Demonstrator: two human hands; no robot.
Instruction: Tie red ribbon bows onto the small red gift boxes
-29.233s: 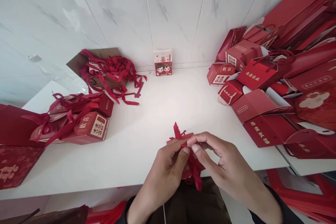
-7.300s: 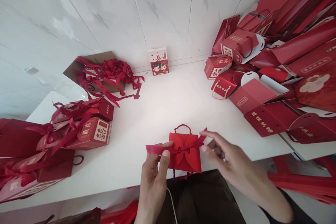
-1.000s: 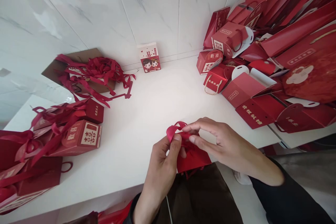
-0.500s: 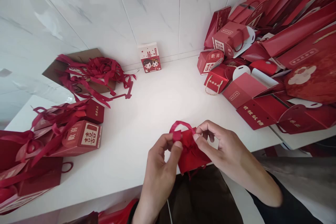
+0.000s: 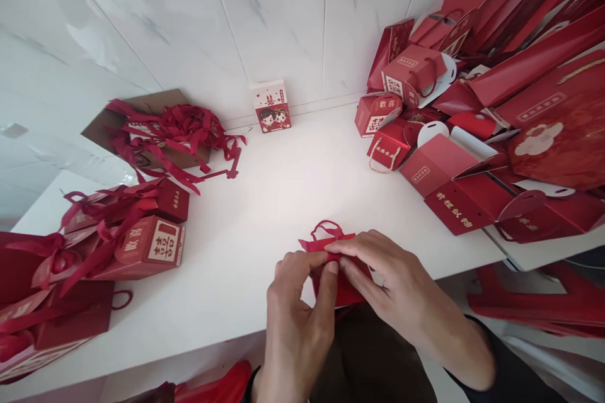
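A small red gift box sits at the front edge of the white table, mostly covered by my hands. Red ribbon lies across its top, with one end sticking out to the left. Behind it a thin cord loop stands up. My left hand pinches the ribbon between thumb and forefinger at the middle of the box. Coming in from the right, my right hand is closed on the same ribbon, its fingertips meeting the left ones.
At the left stand several ribbon-tied red boxes. Behind them a brown open box spills red ribbons. A carton with cartoon figures stands by the tiled wall. Many red boxes and bags are heaped at the right.
Both hands have come together over the top of the box. The wide ribbon loop held up at the back has been drawn down, and the cord loop now shows.
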